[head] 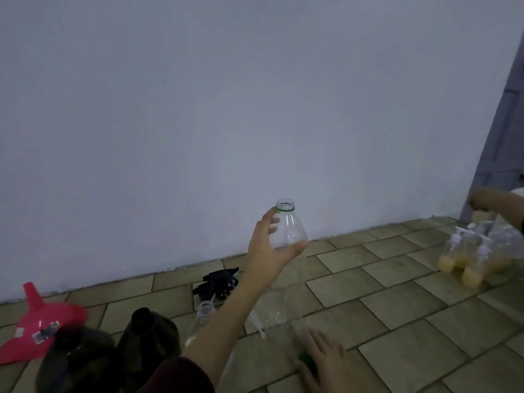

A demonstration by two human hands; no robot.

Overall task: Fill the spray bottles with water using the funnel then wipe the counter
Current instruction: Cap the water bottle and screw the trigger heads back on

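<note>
**Left hand on the clear bottle's shoulder**

Left hand grips a tall clear plastic bottle near its open neck, green ring at the rim; bottle stands upright on the tiled tabletop. Right hand rests low by its base, fingers over something small and green; grip unclear. Pink funnel lies tipped far left, sticker unreadable. Two dark bottles and a small clear one crowd the near edge. Black spray heads by the wall. Another person's hand over clustered spray bottles, yellowish liquid.
</note>
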